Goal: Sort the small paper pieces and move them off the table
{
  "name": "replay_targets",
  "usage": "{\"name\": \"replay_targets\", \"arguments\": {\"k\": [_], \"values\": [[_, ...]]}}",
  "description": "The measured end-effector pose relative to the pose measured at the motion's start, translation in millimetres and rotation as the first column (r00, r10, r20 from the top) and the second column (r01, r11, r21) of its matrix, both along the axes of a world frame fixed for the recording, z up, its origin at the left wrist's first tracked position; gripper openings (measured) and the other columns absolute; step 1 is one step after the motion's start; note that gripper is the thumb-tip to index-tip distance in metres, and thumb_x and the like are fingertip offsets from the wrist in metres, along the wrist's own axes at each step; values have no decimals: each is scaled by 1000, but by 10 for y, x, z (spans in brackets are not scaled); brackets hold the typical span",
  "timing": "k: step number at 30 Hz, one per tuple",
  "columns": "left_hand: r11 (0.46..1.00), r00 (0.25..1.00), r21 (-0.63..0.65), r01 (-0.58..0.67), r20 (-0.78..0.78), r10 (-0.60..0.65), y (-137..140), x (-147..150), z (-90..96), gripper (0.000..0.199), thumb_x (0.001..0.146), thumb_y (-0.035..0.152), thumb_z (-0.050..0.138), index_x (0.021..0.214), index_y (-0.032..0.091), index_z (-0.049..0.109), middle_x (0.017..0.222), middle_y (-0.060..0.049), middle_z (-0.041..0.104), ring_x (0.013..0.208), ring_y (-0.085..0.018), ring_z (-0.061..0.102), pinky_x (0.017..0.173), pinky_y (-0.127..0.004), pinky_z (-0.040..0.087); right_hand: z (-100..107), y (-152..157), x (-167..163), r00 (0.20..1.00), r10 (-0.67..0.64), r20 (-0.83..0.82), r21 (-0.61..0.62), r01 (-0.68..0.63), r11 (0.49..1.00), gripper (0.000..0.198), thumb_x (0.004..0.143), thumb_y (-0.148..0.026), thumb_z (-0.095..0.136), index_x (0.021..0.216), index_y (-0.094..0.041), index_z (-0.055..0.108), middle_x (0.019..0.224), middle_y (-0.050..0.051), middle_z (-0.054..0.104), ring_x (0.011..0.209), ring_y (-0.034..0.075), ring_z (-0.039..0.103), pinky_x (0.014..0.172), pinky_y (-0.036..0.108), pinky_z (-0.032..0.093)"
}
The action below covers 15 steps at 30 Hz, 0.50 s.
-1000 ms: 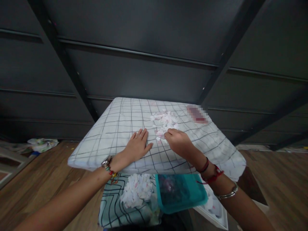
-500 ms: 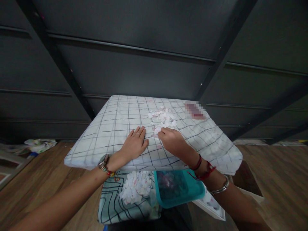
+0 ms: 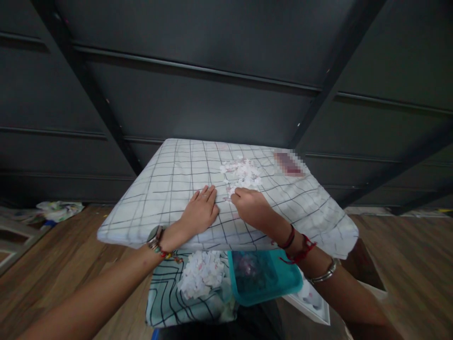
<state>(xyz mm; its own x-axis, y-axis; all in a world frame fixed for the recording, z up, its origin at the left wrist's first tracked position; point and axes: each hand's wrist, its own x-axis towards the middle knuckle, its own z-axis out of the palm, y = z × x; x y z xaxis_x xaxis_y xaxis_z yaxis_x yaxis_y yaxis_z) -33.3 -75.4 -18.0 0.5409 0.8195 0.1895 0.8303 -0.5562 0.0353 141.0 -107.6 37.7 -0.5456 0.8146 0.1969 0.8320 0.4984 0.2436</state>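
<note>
My left hand [image 3: 200, 208] lies flat on the white checked cloth [image 3: 177, 165] that covers the table, its fingers stretched forward and holding nothing. To its right, my right hand [image 3: 250, 204] is closed, with the fingertips pressed down at the near edge of a loose heap of small white pieces [image 3: 244, 172], which look like paper scraps. Whatever the fingers pinch is hidden from me. Below the table edge, a larger pile of similar white pieces [image 3: 202, 274] rests on a green cloth with dark lines [image 3: 163, 302].
A teal plastic tub [image 3: 288, 278] with shiny, unclear contents stands below the table edge, beside a white box [image 3: 311, 304]. A blurred-out reddish rectangle [image 3: 289, 164] lies at the table's far right. Dark panelling [image 3: 198, 99] rises right behind the table.
The whole view has shifted slightly. Both hands keep nearly the same places on the cloth, the left flat and the right closed at the heap.
</note>
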Motion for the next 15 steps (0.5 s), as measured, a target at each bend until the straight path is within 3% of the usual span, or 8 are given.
{"name": "replay_targets", "arguments": {"k": [5, 9, 15], "values": [[1000, 1000, -9, 14, 21, -14, -2, -6, -1, 49, 88, 24, 29, 131, 3, 34, 139, -17, 34, 130, -26, 26, 104, -43, 23, 42, -118, 88, 999, 21, -26, 3, -21, 1000, 22, 85, -12, 38, 74, -15, 57, 75, 5, 57, 67, 13, 49, 59, 26, 32], [1000, 1000, -7, 11, 20, -11, 0, -6, -4, 49, 87, 24, 29, 131, 2, 34, 138, -17, 33, 130, -26, 26, 105, -43, 23, 34, -31, 61, 999, -8, -49, 56, 11, 998, 20, 86, -15, 40, 79, -14, 58, 77, 6, 57, 71, 14, 50, 60, 26, 32], [1000, 1000, -15, 17, 20, -17, -3, -8, 2, 48, 88, 23, 27, 130, 2, 35, 139, -17, 33, 130, -26, 26, 104, -43, 23, 7, -72, 69, 996, 86, 0, -45, -86, 995, 17, 82, -9, 42, 76, -15, 56, 78, 4, 55, 69, 13, 48, 59, 26, 31]]}}
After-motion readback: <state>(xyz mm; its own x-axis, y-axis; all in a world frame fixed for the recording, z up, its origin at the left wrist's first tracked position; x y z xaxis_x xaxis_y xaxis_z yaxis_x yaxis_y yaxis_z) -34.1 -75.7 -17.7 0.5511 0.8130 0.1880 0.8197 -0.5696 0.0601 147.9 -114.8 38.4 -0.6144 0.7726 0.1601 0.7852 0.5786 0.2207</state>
